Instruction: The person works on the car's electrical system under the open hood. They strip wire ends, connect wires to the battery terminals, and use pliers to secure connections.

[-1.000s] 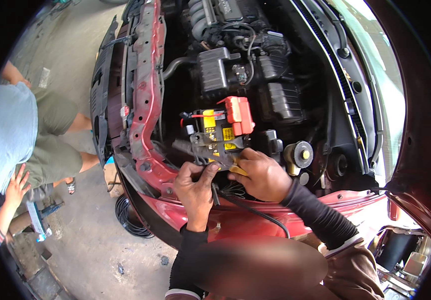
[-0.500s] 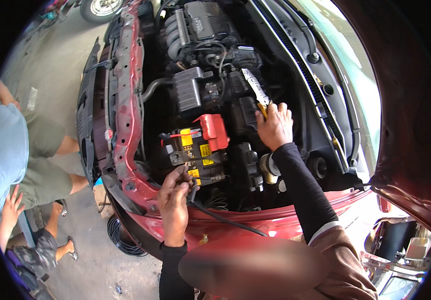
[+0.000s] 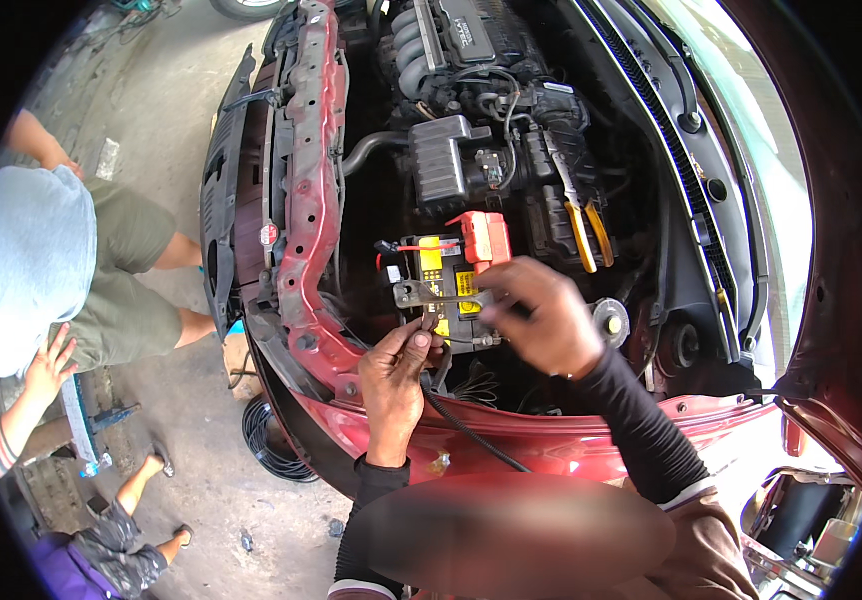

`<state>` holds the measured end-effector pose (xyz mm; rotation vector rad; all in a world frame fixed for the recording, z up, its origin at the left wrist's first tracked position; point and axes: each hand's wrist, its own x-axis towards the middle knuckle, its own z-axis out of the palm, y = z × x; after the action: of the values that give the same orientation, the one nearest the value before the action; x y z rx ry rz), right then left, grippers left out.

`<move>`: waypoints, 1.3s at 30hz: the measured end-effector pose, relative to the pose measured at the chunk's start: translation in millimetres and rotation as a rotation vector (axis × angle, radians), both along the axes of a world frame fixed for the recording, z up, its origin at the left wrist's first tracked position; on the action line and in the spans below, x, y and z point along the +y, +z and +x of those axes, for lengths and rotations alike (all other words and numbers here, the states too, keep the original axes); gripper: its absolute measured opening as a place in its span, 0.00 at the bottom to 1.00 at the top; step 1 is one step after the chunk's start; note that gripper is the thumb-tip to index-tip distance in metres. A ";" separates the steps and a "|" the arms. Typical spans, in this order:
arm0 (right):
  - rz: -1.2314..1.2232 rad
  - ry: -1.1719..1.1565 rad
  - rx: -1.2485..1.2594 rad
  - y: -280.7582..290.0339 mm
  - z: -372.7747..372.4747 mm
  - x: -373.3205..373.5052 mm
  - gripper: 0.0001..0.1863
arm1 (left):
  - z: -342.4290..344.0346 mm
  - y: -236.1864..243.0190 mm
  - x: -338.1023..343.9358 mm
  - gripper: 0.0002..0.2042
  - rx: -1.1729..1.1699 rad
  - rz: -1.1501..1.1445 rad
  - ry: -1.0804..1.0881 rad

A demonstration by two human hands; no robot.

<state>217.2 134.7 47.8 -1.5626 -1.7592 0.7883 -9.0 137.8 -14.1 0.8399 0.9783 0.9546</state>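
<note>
My left hand (image 3: 396, 388) pinches the end of a black cable (image 3: 476, 436) at the near left corner of the car battery (image 3: 464, 335). From there the cable runs over the red front edge of the car. Blurred by motion, my right hand (image 3: 549, 320) hovers over the near right part of the battery, fingers curled; whether it holds anything cannot be seen. A metal hold-down bracket (image 3: 416, 292) crosses the battery top, and a red terminal cover (image 3: 486, 240) sits at its far right corner. Pliers with yellow handles (image 3: 579, 238) lie on a black box beyond my right hand.
The engine (image 3: 471, 40) and a grey ribbed box (image 3: 438, 160) fill the far bay. A red body panel (image 3: 313, 200) bounds it on the left, the raised hood (image 3: 851, 230) on the right. People stand at the left, near a coiled black cable (image 3: 276, 445) on the floor.
My right hand has let go of the pliers, now lying on the black box, and has come nearer to the battery. My left hand keeps the cable. The view has shifted.
</note>
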 end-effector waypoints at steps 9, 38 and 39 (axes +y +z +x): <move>0.057 0.179 -0.088 -12.6 -26.3 7.0 0.13 | -4.2 13.8 8.0 0.17 0.072 -0.055 -0.105; -0.381 -0.239 0.609 -27.1 -29.8 -17.2 0.11 | -0.2 22.8 37.0 0.10 0.038 -0.095 -0.342; -0.339 -0.227 0.583 -28.6 -30.8 -17.9 0.11 | -0.6 21.8 37.7 0.10 0.038 -0.084 -0.355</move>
<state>186.3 116.7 19.2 -1.4995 -1.0478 1.3155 -9.6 175.5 7.7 0.9258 0.8594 0.5918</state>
